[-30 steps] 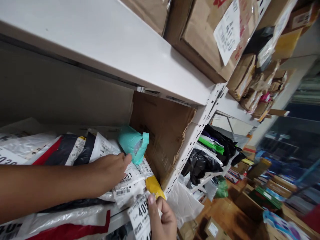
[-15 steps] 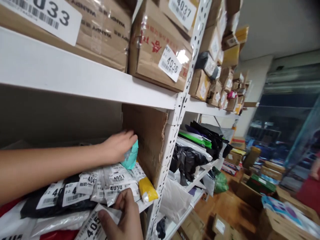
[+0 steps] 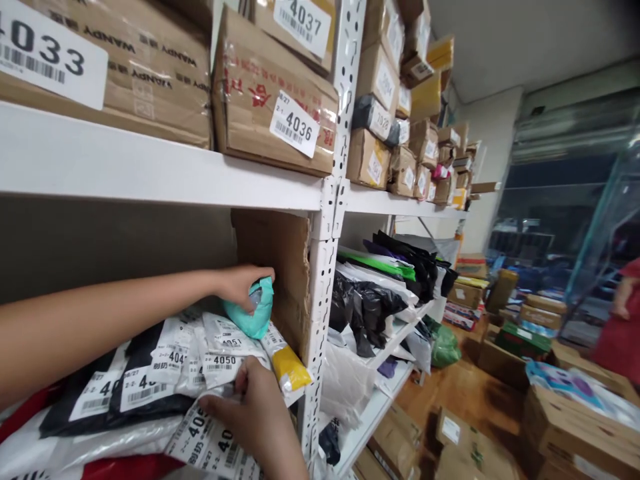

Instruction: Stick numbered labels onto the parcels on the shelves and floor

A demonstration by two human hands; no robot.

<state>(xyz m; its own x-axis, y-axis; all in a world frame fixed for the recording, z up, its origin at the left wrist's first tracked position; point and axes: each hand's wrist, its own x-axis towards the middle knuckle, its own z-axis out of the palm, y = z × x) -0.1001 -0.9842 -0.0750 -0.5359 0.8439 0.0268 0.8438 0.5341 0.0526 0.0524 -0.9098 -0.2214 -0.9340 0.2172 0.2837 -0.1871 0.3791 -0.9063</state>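
Observation:
Reaching in from the left, my left hand (image 3: pixel 243 285) has its fingers closed on a teal plastic parcel (image 3: pixel 250 317) at the back right of the shelf compartment. Below it, my right hand (image 3: pixel 257 413) pinches a strip of printed barcode labels (image 3: pixel 213 437), which hangs down toward the bottom of the view. Between the hands lie white labelled parcels, among them one marked 4050 (image 3: pixel 223 362). A yellow and white parcel (image 3: pixel 289 367) rests right of them. Dark labelled parcels (image 3: pixel 160 395) are to the left.
A brown cardboard sheet (image 3: pixel 280 267) stands at the compartment's right side, by the white perforated post (image 3: pixel 323 280). Overhead, a white shelf beam (image 3: pixel 150 170) carries labelled cartons (image 3: pixel 250 100). Bagged parcels (image 3: pixel 367 307) fill the neighbouring rack. Cartons and a person in red (image 3: pixel 617 320) are at right.
The view has swung right. My left hand has shifted its grasp on the teal parcel, and more of the parcel shows. More of the label strip shows beneath my right hand.

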